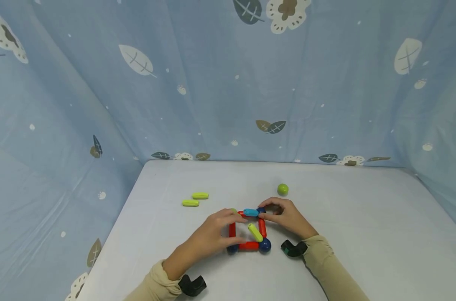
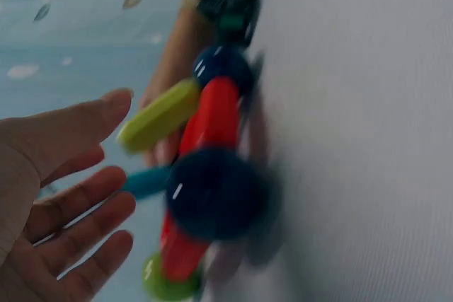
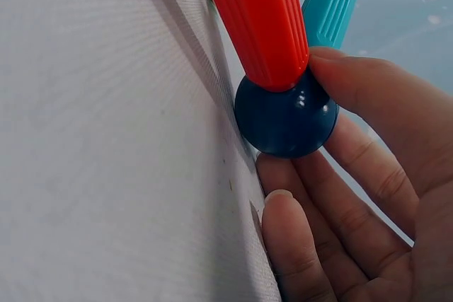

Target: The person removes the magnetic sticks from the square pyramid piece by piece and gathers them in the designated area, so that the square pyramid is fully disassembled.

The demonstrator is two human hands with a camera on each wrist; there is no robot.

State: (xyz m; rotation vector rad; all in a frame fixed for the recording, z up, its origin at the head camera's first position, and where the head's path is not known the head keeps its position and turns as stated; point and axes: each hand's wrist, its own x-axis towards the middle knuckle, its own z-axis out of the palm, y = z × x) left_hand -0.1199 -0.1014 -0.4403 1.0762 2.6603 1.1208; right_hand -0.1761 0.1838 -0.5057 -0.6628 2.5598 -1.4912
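In the lower centre of the head view, the right hand (image 1: 286,216) pinches a glossy dark-blue ball (image 1: 261,210) at the upper-right corner of a four-sided frame of ribbed red rods (image 1: 263,228) on the white-covered bench (image 1: 370,217), while the left hand (image 1: 215,229), fingers parted and grasping nothing, hovers over its left side.

I see the right hand (image 1: 286,215) pinching a navy ball (image 1: 263,210) at one o'clock on a red-rod square (image 1: 249,246); the left hand (image 1: 215,232), thumb and fingers apart, spans nine. Two lime rods (image 1: 190,202) lie toward ten, a loose green ball (image 1: 283,190) past one.
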